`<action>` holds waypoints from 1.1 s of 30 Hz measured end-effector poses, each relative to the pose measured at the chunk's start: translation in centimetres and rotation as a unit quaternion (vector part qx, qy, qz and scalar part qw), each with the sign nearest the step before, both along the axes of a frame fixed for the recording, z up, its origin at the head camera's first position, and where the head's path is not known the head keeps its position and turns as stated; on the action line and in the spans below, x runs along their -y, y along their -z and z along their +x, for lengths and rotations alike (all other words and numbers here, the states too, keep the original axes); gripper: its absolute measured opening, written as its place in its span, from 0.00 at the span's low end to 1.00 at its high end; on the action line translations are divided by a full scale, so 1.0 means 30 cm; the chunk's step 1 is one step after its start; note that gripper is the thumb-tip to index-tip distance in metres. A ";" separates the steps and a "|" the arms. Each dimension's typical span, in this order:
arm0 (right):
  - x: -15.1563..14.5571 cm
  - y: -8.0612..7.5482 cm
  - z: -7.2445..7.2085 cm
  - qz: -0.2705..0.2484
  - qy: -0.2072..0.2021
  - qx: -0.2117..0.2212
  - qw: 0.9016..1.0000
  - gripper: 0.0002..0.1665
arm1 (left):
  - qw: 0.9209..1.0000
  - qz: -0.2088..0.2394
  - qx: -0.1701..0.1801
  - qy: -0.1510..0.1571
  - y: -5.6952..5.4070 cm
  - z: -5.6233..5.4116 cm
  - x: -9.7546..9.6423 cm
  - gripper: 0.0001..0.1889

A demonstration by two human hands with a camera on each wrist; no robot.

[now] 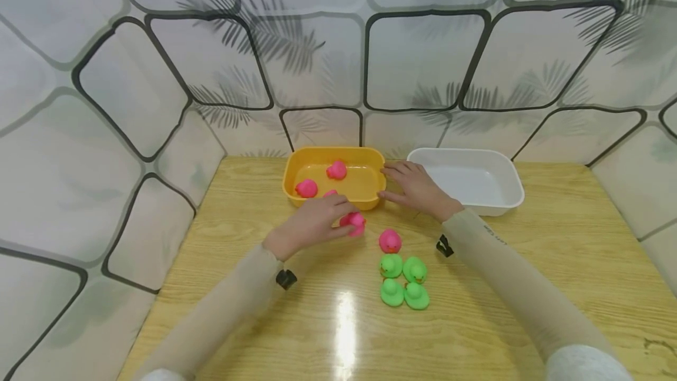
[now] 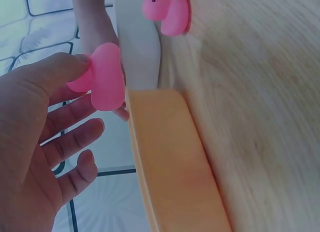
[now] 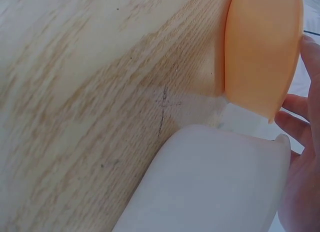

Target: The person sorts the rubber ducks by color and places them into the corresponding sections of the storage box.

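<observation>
My left hand (image 1: 317, 223) pinches a pink toy duck (image 2: 107, 77) between thumb and index finger, just in front of the yellow-orange bin (image 1: 370, 202); its other fingers are spread. Inside that bin lie pink ducks (image 1: 307, 188), one of them partly hidden by my left hand. My right hand (image 1: 418, 190) reaches across the white bin's left corner, its extended fingers touching the right rim of the yellow-orange bin. Another pink duck (image 1: 390, 241) sits on the table, directly behind a cluster of several green toy ducks (image 1: 391, 291).
A white bin (image 1: 515, 193) stands on the right, a small gap from the yellow-orange one. Both are at the back of the wood-grain table (image 1: 238, 240), against a patterned wall covering (image 1: 317, 63).
</observation>
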State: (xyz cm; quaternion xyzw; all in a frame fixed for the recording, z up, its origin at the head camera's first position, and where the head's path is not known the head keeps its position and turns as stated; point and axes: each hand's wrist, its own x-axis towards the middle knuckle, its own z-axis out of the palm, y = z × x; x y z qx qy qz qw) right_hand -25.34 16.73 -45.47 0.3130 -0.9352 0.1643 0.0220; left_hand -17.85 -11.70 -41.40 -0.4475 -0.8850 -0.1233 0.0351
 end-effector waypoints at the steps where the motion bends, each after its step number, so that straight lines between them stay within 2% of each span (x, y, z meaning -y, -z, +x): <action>1: -0.001 0.000 0.001 -0.004 -0.002 -0.001 1.000 0.40 | 1.000 0.002 -0.003 0.001 -0.005 -0.004 0.001 0.16; 6: -0.003 -0.001 0.005 -0.016 -0.012 -0.012 1.000 0.39 | 1.000 0.006 -0.018 0.008 -0.025 -0.029 0.008 0.16; 13: -0.003 0.004 -0.001 -0.002 -0.003 -0.003 1.000 0.40 | 1.000 0.005 -0.028 0.004 -0.051 -0.063 0.013 0.16; 27: -0.002 0.015 -0.010 0.001 -0.002 -0.004 1.000 0.41 | 0.999 0.017 -0.013 -0.029 -0.081 -0.141 0.023 0.15; 33: -0.004 0.020 -0.009 0.002 0.000 -0.005 1.000 0.41 | 0.999 0.013 0.013 -0.045 -0.080 -0.179 0.018 0.15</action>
